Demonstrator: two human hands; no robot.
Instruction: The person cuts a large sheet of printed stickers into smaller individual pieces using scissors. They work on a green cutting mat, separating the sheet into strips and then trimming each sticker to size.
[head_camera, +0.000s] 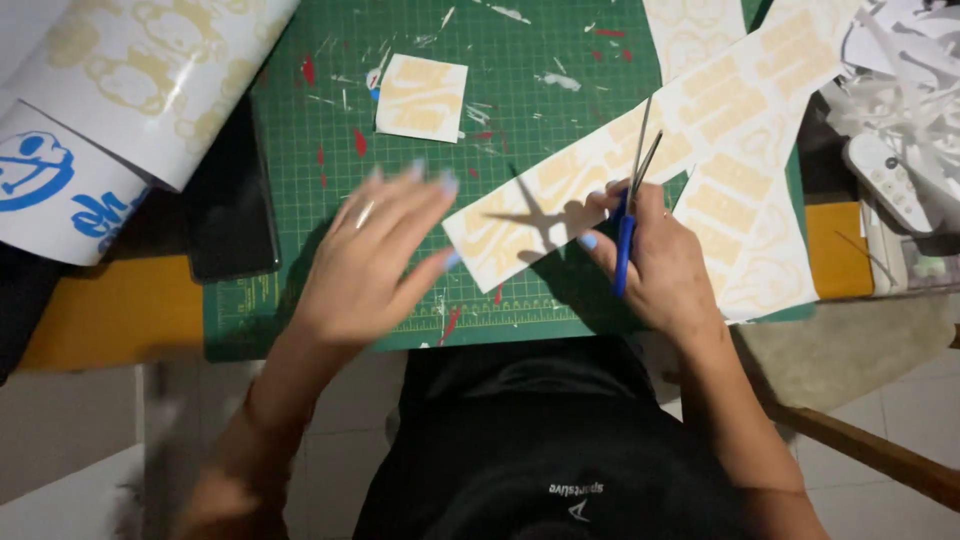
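Observation:
My right hand (660, 255) grips blue-handled scissors (632, 190), blades slightly apart and pointing away from me over a long white strip of cream-coloured stickers (640, 140). The strip runs diagonally across the green cutting mat (330, 120). My left hand (375, 260) hovers blurred over the mat with fingers spread, its fingertips just left of the strip's near end, holding nothing. A small cut square of the same stickers (421, 97) lies on the mat farther away.
A large roll of sticker sheet (150, 70) and a blue-printed roll (60, 190) lie at the left beside a dark phone (230, 215). More sticker sheets (750, 240) and white paper offcuts with a white remote (890, 180) sit at right. Scraps litter the mat.

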